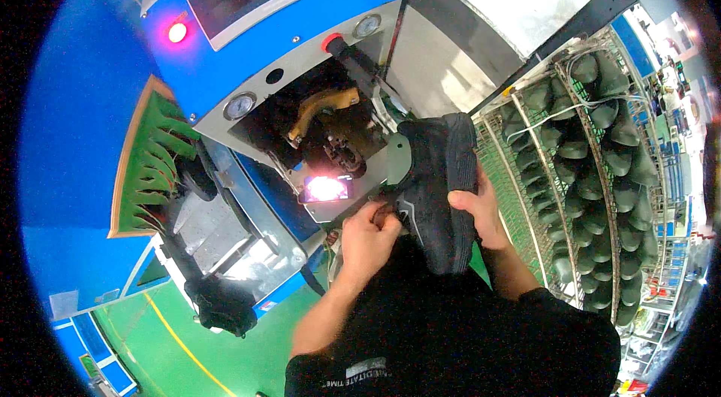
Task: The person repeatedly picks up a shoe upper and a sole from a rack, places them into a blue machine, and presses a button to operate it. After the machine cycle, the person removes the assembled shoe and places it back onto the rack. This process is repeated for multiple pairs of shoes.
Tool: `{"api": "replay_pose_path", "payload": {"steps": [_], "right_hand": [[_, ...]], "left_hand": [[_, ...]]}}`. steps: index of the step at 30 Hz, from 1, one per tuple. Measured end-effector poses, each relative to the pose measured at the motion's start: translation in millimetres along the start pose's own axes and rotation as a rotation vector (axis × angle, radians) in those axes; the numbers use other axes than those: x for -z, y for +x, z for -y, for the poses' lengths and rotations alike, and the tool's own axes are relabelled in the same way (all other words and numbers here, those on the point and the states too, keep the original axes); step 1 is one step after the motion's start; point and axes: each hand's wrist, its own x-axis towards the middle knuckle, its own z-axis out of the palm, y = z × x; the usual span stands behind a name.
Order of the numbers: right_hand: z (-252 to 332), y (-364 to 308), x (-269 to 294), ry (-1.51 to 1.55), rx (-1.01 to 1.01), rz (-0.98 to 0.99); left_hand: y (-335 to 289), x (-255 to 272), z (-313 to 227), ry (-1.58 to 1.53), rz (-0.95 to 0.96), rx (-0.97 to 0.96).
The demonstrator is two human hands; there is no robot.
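Observation:
A black shoe [435,202] is tilted on its side in front of my chest, its thick sole facing right. My right hand [484,209] grips it from the sole side, the thumb lying across the sole's edge. A smooth grey-green last [400,159] sticks out of the shoe's opening. Close to the shoe's upper, on its left, my left hand [368,238] is closed with thumb and fingers pinched together. Whatever lies between those fingers is too small to make out.
Ahead stands a blue machine [218,66] with a dark screen, gauges and a glowing red button. A bright lamp [327,188] shines at its open bay, near my left hand. A wire rack [571,194] of dark lasts stands right. A metal table [225,239] is left.

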Motion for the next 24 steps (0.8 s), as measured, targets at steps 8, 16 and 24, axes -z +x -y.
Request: {"api": "replay_pose_path", "payload": {"steps": [8, 16, 24], "right_hand": [[-15, 10, 20, -0.044, -0.083, 0.033], [-75, 18, 56, 0.579, -0.51, 0.145], [-102, 51, 68, 0.673, -0.551, 0.145]], "left_hand": [[-17, -13, -3, -0.058, -0.287, -0.113], [-2, 3, 12, -0.297, 0.51, 0.019], [-12, -12, 15, -0.086, -0.042, -0.171]]}}
